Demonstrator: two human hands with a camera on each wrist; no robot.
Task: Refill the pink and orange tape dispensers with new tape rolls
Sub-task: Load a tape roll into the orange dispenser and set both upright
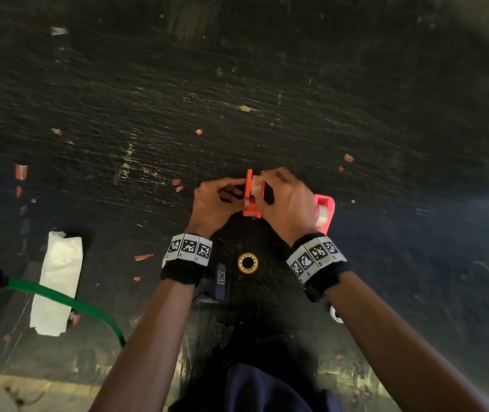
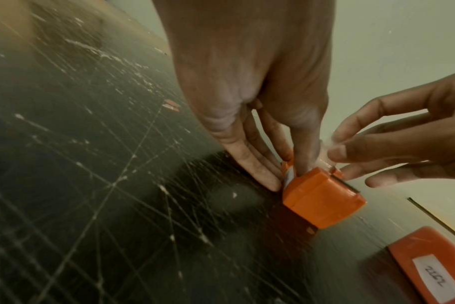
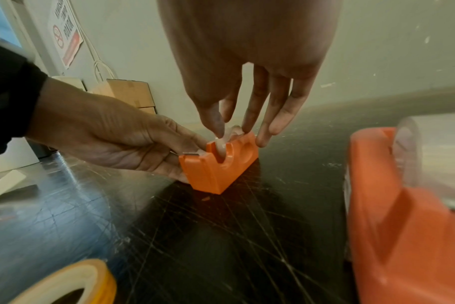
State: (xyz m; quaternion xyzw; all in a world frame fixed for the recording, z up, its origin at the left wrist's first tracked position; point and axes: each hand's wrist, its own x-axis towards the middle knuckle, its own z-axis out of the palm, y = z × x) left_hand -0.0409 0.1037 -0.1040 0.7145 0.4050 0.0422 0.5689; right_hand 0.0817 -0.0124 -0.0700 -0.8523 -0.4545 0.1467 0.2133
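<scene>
Orange dispenser [image 1: 250,200] stands on the scratched black table [image 1: 148,114], both hands on it. Left hand [image 1: 212,203] steadies its side, fingers straight against it, thumb at the cutter end. Right hand [image 1: 287,200] pinches the clear tape roll [image 3: 222,144] sitting in the slot. Pink dispenser [image 1: 325,212] with a roll sits just right of the right hand. Yellow-core roll [image 1: 248,262] lies between the wrists.
</scene>
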